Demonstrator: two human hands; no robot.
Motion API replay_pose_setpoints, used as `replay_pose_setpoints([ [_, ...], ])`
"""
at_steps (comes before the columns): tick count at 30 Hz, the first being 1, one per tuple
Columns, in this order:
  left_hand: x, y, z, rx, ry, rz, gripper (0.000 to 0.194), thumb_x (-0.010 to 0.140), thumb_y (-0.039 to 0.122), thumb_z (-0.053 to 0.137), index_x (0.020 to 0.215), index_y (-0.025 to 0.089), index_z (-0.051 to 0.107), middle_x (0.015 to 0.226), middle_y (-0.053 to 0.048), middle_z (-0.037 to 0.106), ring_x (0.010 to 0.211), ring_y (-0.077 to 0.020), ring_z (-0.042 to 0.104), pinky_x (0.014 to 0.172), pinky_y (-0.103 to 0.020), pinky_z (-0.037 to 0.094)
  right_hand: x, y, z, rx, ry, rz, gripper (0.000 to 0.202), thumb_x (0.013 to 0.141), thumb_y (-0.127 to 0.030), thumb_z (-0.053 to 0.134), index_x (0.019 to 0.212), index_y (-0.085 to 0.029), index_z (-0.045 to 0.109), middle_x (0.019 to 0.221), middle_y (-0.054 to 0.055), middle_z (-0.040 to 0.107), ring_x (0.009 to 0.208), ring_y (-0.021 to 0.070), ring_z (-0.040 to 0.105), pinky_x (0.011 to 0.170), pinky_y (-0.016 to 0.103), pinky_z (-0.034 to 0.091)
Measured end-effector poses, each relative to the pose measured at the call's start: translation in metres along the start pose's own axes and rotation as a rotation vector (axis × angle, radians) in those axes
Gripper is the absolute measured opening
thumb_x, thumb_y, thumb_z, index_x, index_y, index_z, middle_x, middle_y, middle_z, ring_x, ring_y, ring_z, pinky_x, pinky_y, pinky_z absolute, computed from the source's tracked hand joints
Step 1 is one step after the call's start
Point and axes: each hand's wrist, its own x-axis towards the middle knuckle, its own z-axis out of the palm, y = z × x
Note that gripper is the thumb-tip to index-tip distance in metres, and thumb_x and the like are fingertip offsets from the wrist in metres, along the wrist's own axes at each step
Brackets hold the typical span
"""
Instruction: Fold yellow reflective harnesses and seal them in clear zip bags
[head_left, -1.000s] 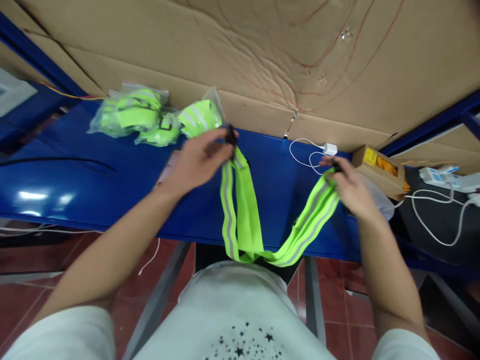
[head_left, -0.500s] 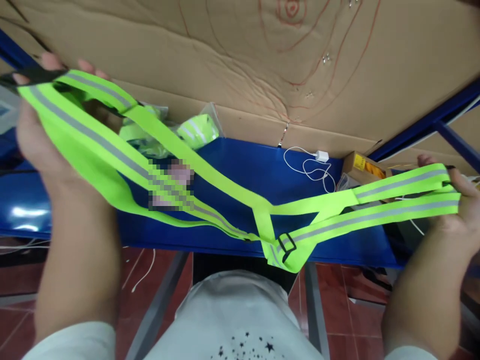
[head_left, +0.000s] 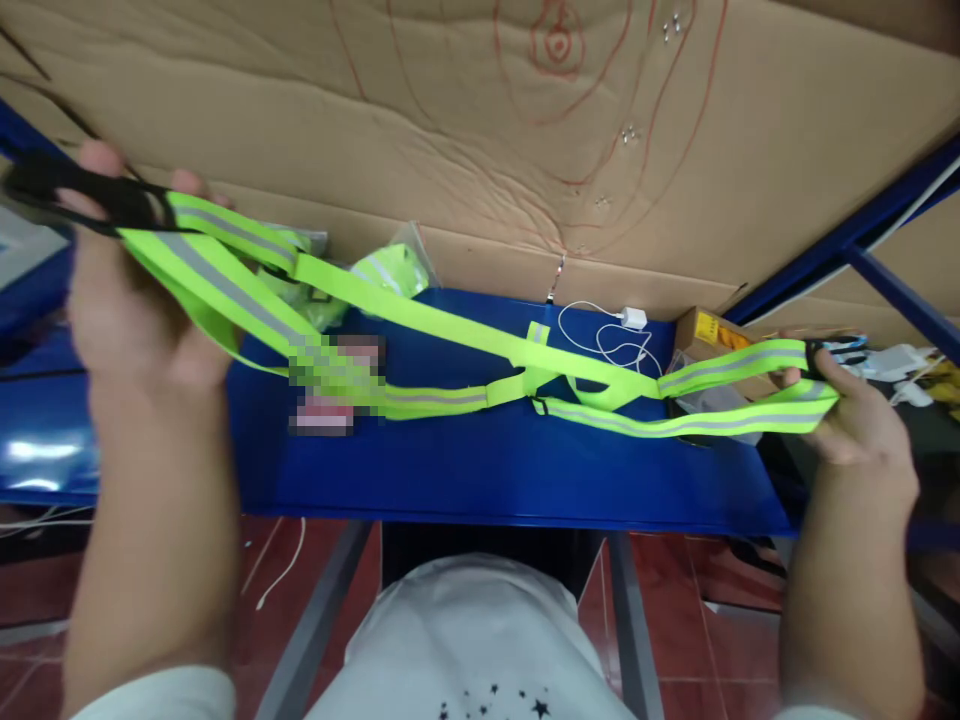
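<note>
A neon yellow-green reflective harness [head_left: 420,322] with grey stripes stretches between my two hands above the blue table. My left hand [head_left: 142,300] is closed on its left end, where a black part [head_left: 124,200] lies across the fingers. At the other side my right hand [head_left: 855,400] grips the right-hand loops between thumb and fingers. Crossed straps and a small black buckle [head_left: 541,406] sit near the middle of the harness. Its straps hang slightly slack, clear of the table.
Clear plastic bags with neon material [head_left: 394,270] lie at the back of the blue table [head_left: 480,470]. A white charger [head_left: 632,318] with its cable and a small cardboard box [head_left: 709,335] are at back right. A cardboard panel [head_left: 450,120] rises behind. Something pixelated lies beneath the straps.
The harness's middle has risen and its straps have pulled straighter. My right hand has moved left, my left hand slightly right and down. More of the black part shows at the left.
</note>
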Motion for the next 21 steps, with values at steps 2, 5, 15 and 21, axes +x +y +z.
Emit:
replay_pose_setpoints([
  [2, 0.001, -0.009, 0.008, -0.038, -0.107, -0.003, 0.036, 0.092, 0.063, 0.072, 0.117, 0.036, 0.069, 0.112, 0.017, 0.076, 0.116, -0.0108, 0.064, 0.109, -0.029, 0.051, 0.002, 0.008, 0.007, -0.085, -0.053, -0.01, 0.023, 0.094, -0.041, 0.058, 0.082, -0.026, 0.069, 0.097, 0.018, 0.066, 0.081, 0.026, 0.065, 0.07, 0.049, 0.052],
  [5, -0.001, -0.024, 0.023, -0.027, -0.107, 0.046, 0.042, 0.085, 0.06, 0.081, 0.117, 0.036, 0.068, 0.108, 0.014, 0.077, 0.112, -0.0153, 0.066, 0.109, -0.037, 0.051, -0.003, 0.021, 0.032, -0.142, -0.086, -0.074, 0.024, 0.091, -0.045, 0.057, 0.084, -0.024, 0.065, 0.092, 0.017, 0.064, 0.086, 0.0307, 0.067, 0.073, 0.051, 0.056],
  [15, -0.072, -0.098, 0.119, 0.717, -0.692, 0.199, 0.033, 0.089, 0.043, 0.076, 0.111, 0.018, 0.075, 0.106, -0.008, 0.074, 0.093, -0.0206, 0.069, 0.087, -0.037, 0.054, -0.086, 0.031, 0.202, -0.942, -0.225, -0.945, 0.069, 0.088, -0.003, 0.04, 0.155, -0.019, 0.051, 0.146, 0.018, 0.059, 0.133, 0.035, 0.055, 0.113, 0.056, 0.047],
  [21, -0.099, -0.122, 0.129, 0.807, -0.709, 0.187, 0.028, 0.095, 0.038, 0.067, 0.114, 0.017, 0.071, 0.101, -0.007, 0.07, 0.091, -0.0194, 0.068, 0.086, -0.034, 0.055, -0.108, 0.055, 0.247, -1.026, -0.408, -0.973, 0.069, 0.09, -0.001, 0.036, 0.156, -0.012, 0.05, 0.145, 0.02, 0.057, 0.121, 0.0334, 0.056, 0.108, 0.053, 0.05],
])
